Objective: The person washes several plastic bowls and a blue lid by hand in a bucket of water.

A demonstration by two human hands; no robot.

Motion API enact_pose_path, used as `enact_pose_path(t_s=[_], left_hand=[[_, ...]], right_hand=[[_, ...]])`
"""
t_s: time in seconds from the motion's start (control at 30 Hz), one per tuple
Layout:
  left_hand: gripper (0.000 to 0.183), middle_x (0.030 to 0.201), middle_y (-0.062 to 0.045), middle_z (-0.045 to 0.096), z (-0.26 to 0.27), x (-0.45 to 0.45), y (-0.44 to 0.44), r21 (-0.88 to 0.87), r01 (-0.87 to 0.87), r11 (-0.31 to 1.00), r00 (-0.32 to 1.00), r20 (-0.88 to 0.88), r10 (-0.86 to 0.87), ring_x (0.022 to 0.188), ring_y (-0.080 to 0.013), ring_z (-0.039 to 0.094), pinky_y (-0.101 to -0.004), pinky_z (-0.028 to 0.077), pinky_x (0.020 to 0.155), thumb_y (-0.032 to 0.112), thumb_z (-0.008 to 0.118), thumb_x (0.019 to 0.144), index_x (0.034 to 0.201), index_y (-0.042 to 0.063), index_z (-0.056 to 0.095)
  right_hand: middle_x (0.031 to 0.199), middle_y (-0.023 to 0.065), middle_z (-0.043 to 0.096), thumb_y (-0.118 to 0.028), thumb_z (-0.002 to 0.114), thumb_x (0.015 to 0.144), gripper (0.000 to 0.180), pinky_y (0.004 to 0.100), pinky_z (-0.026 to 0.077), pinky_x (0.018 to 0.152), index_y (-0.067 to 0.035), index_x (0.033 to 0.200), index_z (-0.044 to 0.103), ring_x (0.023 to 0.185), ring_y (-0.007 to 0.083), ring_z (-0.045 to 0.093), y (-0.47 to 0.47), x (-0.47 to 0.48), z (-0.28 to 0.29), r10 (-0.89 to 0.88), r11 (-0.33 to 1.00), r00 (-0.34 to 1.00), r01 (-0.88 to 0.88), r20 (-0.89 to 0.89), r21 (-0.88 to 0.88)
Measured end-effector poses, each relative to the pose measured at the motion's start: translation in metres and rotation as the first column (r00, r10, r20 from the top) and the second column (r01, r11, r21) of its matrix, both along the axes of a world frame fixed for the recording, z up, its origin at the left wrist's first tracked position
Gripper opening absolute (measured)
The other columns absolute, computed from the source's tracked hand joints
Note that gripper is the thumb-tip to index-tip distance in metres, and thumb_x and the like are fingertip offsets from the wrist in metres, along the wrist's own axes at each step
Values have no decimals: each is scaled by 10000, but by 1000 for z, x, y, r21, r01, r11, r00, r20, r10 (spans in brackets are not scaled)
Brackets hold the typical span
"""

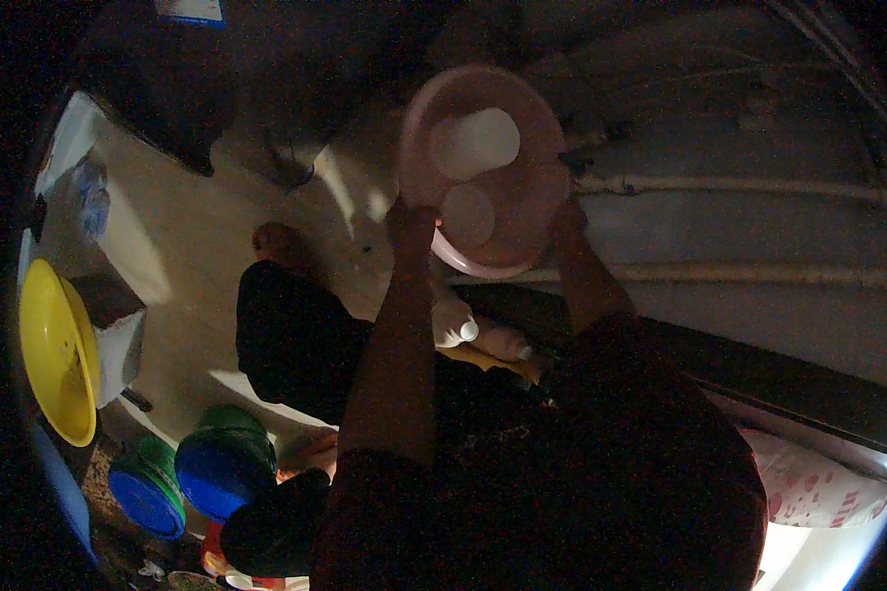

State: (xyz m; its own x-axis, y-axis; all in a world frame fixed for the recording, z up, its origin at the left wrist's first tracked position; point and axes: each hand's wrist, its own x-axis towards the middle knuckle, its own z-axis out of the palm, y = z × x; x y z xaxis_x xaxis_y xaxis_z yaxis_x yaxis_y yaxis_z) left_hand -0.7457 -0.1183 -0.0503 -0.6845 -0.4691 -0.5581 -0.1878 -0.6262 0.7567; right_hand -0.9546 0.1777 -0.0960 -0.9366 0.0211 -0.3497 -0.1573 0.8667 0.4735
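Observation:
Both of my hands hold a pink round plastic basin [517,244] out in front of me, one at each side of its rim. My left hand [414,221] grips the near left part of the rim. On the right side, my right hand [568,218] is on the rim, dim in shadow. Inside the basin lie a whitish cylindrical thing [495,137] and a paler round shape [468,216]; the poor light hides what they are. Below the basin, between my forearms, stand bottles, one with a white cap [469,329].
A yellow basin [48,347] rests on a box [122,354] at the left. Tubs with blue lids [222,473] stand at the lower left. Pipes [746,275] run along the wall at right. A printed bag [820,480] is at lower right.

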Motion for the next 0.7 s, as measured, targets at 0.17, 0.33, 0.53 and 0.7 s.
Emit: enact_pose_path(t_s=[0.17,0.33,0.53,0.7], left_hand=[[459,673,-111,548,-11,-1,-4,-63,53,997,987,-147,-62,544,-217,510,-315,412,540,75,559,561,1012,-4,525],[492,788,-116,566,16,-6,-6,21,40,999,997,64,-41,675,-232,533,-319,424,633,54,570,559,1045,-4,521],[493,847,-111,575,11,-4,-6,65,47,997,997,-58,-44,742,-224,533,-326,418,670,56,586,540,1027,-9,535],[461,797,-119,579,10,-5,-9,6,112,994,993,29,-112,697,-235,538,-332,426,638,55,593,512,965,-16,556]], right_hand=[[1092,181,531,-238,650,714,787,427,461,747,-120,1295,133,894,308,576,-5,1,-1,13,1000,1000,-13,-1,4],[1097,181,529,-239,654,711,806,427,461,748,-122,1304,121,897,307,576,-1,2,0,14,1000,1000,-14,4,12],[1102,181,527,-239,660,708,830,428,460,749,-124,1316,107,900,307,575,0,5,1,17,1000,1000,-17,8,21],[1106,181,525,-239,665,706,850,429,460,751,-126,1326,95,902,307,575,-1,5,-2,25,999,1000,-26,11,25]])
